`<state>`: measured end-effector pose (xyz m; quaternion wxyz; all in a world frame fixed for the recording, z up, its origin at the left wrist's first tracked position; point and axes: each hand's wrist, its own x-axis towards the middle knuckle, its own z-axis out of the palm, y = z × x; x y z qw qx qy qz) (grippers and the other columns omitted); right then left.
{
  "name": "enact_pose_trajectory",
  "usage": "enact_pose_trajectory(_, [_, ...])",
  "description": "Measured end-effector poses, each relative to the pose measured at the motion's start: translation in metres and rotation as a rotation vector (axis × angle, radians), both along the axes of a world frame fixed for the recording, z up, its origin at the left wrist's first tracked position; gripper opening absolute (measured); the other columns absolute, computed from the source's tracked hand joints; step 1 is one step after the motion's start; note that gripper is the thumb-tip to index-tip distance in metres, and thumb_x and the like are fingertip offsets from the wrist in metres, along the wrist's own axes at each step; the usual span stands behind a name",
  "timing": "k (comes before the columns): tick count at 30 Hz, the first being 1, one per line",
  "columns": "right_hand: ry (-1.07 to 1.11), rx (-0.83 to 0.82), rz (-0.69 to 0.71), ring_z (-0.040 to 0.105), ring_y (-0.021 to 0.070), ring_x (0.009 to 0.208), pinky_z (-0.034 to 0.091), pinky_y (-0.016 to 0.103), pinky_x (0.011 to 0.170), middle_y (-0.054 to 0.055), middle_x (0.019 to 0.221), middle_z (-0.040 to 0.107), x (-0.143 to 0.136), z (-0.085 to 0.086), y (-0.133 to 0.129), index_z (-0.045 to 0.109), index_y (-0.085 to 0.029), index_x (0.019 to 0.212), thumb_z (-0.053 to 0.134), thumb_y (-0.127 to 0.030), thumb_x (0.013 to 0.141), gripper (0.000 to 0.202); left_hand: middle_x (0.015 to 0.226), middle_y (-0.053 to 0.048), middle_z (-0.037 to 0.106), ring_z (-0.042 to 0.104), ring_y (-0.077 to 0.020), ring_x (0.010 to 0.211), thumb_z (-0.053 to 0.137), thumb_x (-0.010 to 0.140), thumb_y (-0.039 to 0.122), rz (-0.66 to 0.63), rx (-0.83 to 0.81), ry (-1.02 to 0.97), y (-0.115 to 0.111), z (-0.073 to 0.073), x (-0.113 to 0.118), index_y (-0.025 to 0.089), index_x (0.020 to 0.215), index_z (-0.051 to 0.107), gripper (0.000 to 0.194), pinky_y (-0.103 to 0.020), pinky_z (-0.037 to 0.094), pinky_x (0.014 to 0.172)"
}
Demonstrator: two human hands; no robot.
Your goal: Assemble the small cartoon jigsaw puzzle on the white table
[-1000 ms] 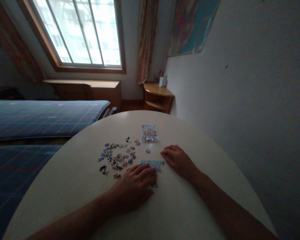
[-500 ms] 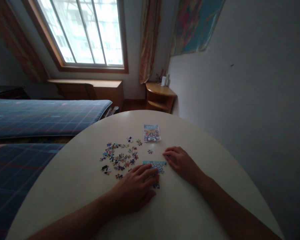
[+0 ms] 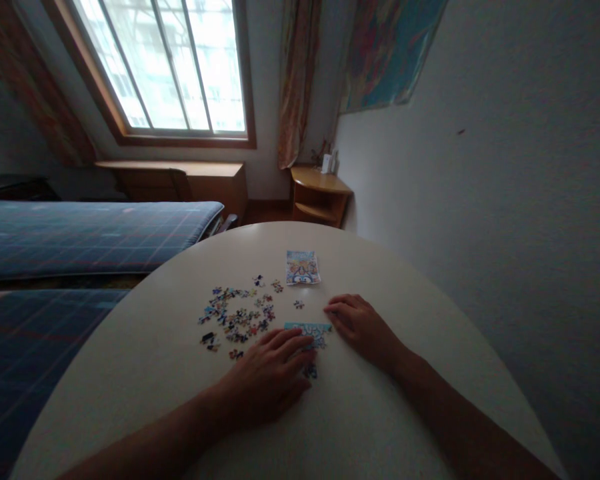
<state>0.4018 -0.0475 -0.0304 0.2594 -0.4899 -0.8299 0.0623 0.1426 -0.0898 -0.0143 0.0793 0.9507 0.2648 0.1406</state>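
Observation:
My left hand [image 3: 276, 370] lies palm down with fingers stretched over a partly joined jigsaw puzzle [image 3: 321, 333], whose light-blue top strip shows beyond the fingertips. A few darker puzzle pieces [image 3: 311, 371] peek out beside its thumb and fingers; whatever lies under the palm is hidden. To the right of the puzzle, my right hand [image 3: 355, 321] rests on the table, fingers loosely bent and no piece visible in them. One loose piece [image 3: 299, 305] sits between that hand and the heap of loose jigsaw pieces [image 3: 243, 317] on the left.
A printed picture sheet [image 3: 303, 268] lies beyond the puzzle on the round white table [image 3: 380, 413]. Left of the table are mattresses with a blue plaid cover [image 3: 95, 233]. A wooden corner shelf [image 3: 320, 179] stands past the far edge, and a white wall [image 3: 505, 220] runs along the right.
Both hands stay nearly in place. The darker pieces by my left thumb and fingers show a little differently, slightly further left. The view has shifted very slightly.

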Motion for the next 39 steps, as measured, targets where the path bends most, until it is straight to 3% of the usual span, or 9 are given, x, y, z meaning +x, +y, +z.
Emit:
enact_pose_trajectory(4, [0.003,-0.011,0.002,0.061,0.0232,0.101,0.048,0.043,0.094,0.009,0.109,0.069,0.000,0.000,0.000,0.070,-0.021,0.105,0.056,-0.021,0.094,0.018,0.122,-0.007,0.066,0.061,-0.0226,0.110,0.046,0.099,0.027,0.195,-0.006,-0.074,0.019,0.005,-0.003,0.021,0.118,0.062,0.026,-0.043,0.048,0.100])
enact_pose_trajectory(9, [0.013,-0.005,0.016,0.061,0.0227,0.101,0.048,0.042,0.093,0.009,0.109,0.069,0.001,-0.002,0.001,0.070,-0.022,0.105,0.055,-0.022,0.094,0.018,0.110,-0.007,0.070,0.063,-0.0244,0.104,0.049,0.095,0.022,0.517,-0.021,0.072,0.080,0.017,-0.018,0.022,0.104,0.071,0.023,-0.037,0.051,0.090])
enact_pose_trajectory(12, [0.009,-0.010,0.011,0.061,0.0229,0.101,0.048,0.042,0.093,0.009,0.109,0.069,0.001,-0.001,0.001,0.070,-0.021,0.104,0.055,-0.023,0.095,0.018,0.114,-0.009,0.069,0.063,-0.0252,0.106,0.051,0.093,0.023,0.560,-0.034,0.079,0.117,0.020,-0.024,0.020,0.109,0.071,0.025,-0.036,0.048,0.092])
enact_pose_trajectory(15, [0.001,-0.019,0.006,0.061,0.0228,0.102,0.048,0.042,0.093,0.009,0.110,0.069,0.000,0.000,0.000,0.070,-0.021,0.106,0.055,-0.023,0.095,0.018,0.107,-0.009,0.071,0.065,-0.0245,0.099,0.056,0.091,0.030,0.566,-0.081,0.101,0.139,0.019,-0.022,0.021,0.103,0.073,0.023,-0.033,0.049,0.087])
enact_pose_trajectory(28, [0.003,-0.014,0.013,0.060,0.0226,0.102,0.048,0.042,0.093,0.009,0.110,0.069,0.000,0.000,0.000,0.070,-0.021,0.105,0.057,-0.023,0.094,0.018,0.090,-0.007,0.075,0.069,-0.0211,0.082,0.066,0.079,0.030,0.643,-0.236,0.117,0.160,0.017,-0.011,0.019,0.087,0.073,0.015,-0.026,0.048,0.069])
enact_pose_trajectory(39, [0.009,-0.015,0.024,0.061,0.0223,0.103,0.048,0.041,0.094,0.008,0.110,0.069,0.001,0.000,0.001,0.070,-0.022,0.106,0.055,-0.023,0.095,0.018,0.088,-0.007,0.073,0.067,-0.0202,0.080,0.062,0.079,0.028,0.649,-0.258,0.021,0.160,0.005,-0.014,0.016,0.091,0.070,0.019,-0.026,0.047,0.068])
